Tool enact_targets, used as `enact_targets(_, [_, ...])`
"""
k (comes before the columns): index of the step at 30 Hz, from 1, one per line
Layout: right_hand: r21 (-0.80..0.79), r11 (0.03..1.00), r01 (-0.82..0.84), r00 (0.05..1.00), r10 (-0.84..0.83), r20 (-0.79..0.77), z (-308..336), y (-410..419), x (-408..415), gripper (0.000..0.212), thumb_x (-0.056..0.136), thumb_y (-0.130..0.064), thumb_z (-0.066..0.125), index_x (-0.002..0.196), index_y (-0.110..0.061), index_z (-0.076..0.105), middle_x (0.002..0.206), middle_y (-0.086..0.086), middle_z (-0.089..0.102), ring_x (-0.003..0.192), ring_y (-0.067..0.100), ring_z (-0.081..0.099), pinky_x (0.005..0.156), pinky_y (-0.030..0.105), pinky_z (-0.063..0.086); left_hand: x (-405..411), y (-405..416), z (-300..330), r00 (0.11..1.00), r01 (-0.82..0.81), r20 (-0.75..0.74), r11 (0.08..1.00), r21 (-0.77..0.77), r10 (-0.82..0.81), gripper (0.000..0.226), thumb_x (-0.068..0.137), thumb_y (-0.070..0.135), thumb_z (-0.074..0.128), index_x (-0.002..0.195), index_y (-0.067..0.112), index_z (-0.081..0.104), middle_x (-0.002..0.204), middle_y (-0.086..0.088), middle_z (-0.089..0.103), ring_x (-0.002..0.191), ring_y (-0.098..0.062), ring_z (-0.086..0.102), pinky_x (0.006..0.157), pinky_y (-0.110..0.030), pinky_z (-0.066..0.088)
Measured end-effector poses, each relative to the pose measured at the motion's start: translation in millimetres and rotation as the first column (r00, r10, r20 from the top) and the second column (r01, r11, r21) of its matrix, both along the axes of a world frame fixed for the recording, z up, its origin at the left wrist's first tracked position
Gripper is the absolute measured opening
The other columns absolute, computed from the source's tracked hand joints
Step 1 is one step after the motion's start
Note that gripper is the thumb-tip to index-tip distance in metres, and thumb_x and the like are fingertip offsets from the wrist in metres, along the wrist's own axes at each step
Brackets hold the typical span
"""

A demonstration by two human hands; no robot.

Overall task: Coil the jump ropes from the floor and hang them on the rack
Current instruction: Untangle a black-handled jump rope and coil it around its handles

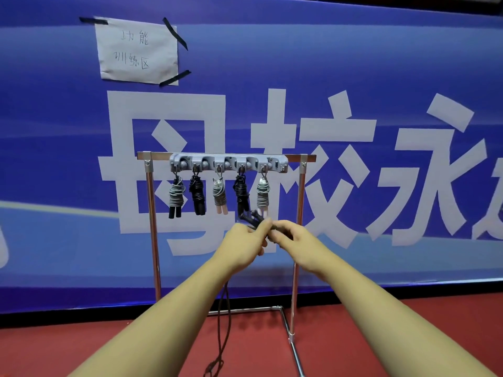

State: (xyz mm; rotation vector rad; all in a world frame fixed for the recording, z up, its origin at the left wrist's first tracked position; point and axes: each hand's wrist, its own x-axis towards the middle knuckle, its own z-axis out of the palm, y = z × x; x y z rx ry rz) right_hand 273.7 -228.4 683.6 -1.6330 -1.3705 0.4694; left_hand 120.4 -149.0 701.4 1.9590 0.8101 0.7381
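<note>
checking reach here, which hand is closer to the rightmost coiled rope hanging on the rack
Right. The right hand sits just below the rightmost coiled rope, slightly to its right; the left hand is lower left of it. Both grip the dark rope.

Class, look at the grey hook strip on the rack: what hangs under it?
Under the hook strip hang five coiled jump ropes. The hands cover the lower end of the fourth.

Rack (300,213) poles: shiny chromed metal. Hook strip (228,162): matt grey plastic. Rope in my hands (224,317): dark, prob. braided cord. Floor (381,336) matt red. Sign (137,50): creased paper w/ black tape.
</note>
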Motion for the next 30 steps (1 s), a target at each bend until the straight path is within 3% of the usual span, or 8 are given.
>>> enact_targets(3, [0.052,0.999,0.015,0.994,-0.021,0.105,2.4,-2.2,-3.1,0.029,0.096,-0.036,0.069,0.125,-0.034,0.065,0.105,-0.015,0.073,0.097,0.002,0.066,0.089,0.025,0.052,-3.5,-1.0,2.2,0.998,0.012,0.069,0.991,-0.132,-0.003,0.067,0.102,0.062,0.041,0.09,0.004,0.073,0.062,-0.003,0.062,0.039,-0.007,0.042,0.041,-0.016,0.033])
enact_targets(8, [0.124,0.99,0.067,0.996,-0.074,0.052,0.3,-6.1,-5.2,0.036,0.078,-0.04,0.087,0.107,-0.041,0.065,0.102,-0.011,0.071,0.093,0.006,0.067,0.086,0.028,0.055,-4.4,-2.7,2.5,0.998,0.044,0.059,0.983,-0.181,-0.034,0.061,0.104,0.057,0.041,0.084,0.007,0.07,0.059,-0.002,0.059,0.044,-0.01,0.043,0.045,-0.019,0.034])
enact_targets(14, [-0.014,0.985,-0.169,0.908,0.15,-0.392,6.0,-12.1,-6.8,0.048,0.089,-0.02,0.08,0.13,-0.018,0.057,0.109,0.011,0.071,0.097,0.019,0.073,0.083,0.038,0.061,-7.9,-4.1,2.3,0.991,0.133,0.036,0.985,-0.109,-0.13,0.057,0.106,0.051,0.042,0.07,0.013,0.064,0.054,0.005,0.058,0.047,-0.011,0.042,0.051,-0.022,0.035])
enact_targets(19, [-0.052,0.948,-0.315,0.828,0.247,-0.503,5.0,-17.8,-13.1,0.035,0.1,-0.024,0.066,0.133,-0.014,0.061,0.121,0.008,0.068,0.11,0.031,0.072,0.077,0.038,0.063,-3.7,-5.4,1.4,0.993,0.122,0.013,0.992,-0.029,-0.121,0.063,0.103,0.058,0.042,0.066,0.012,0.063,0.044,0.007,0.05,0.042,-0.009,0.041,0.048,-0.021,0.035])
enact_targets(22, [-0.063,0.957,-0.281,0.871,0.227,-0.435,7.4,-20.2,-17.6,0.03,0.102,-0.031,0.062,0.128,-0.017,0.058,0.121,0.012,0.071,0.073,0.027,0.075,0.05,0.024,0.053,-3.1,-3.4,1.3,0.988,0.15,0.054,0.987,-0.057,-0.147,0.059,0.104,0.056,0.043,0.068,0.011,0.06,0.049,0.004,0.051,0.044,-0.011,0.041,0.049,-0.023,0.035])
enact_targets(24, [-0.077,0.966,-0.248,0.926,0.213,-0.31,7.7,-19.0,-17.5,0.022,0.102,-0.036,0.06,0.113,-0.017,0.058,0.095,0.014,0.075,0.045,0.017,0.056,0.042,0.023,0.041,-2.8,-3.4,1.2,0.987,0.156,0.046,0.986,-0.059,-0.153,0.059,0.104,0.055,0.042,0.068,0.011,0.059,0.047,0.004,0.05,0.043,-0.012,0.041,0.049,-0.024,0.034])
enact_targets(26, [-0.073,0.973,-0.217,0.954,0.196,-0.225,8.2,-18.3,-17.4,0.02,0.102,-0.04,0.059,0.103,-0.02,0.058,0.067,0.008,0.063,0.038,0.014,0.041,0.041,0.024,0.033,-4.5,-4.4,1.9,0.986,0.16,0.047,0.986,-0.049,-0.158,0.06,0.106,0.053,0.04,0.068,0.01,0.059,0.043,0.009,0.046,0.041,-0.009,0.037,0.046,-0.021,0.032])
enact_targets(30, [-0.021,0.978,-0.209,0.958,0.201,-0.204,10.4,-22.4,-22.2,0.023,0.104,-0.043,0.054,0.105,-0.02,0.055,0.06,-0.011,0.056,0.04,0.009,0.035,0.041,0.024,0.029,-7.9,-4.0,3.3,0.975,0.222,0.029,0.974,-0.039,-0.221,0.06,0.106,0.053,0.04,0.069,0.01,0.058,0.045,0.011,0.047,0.043,-0.009,0.034,0.047,-0.02,0.029])
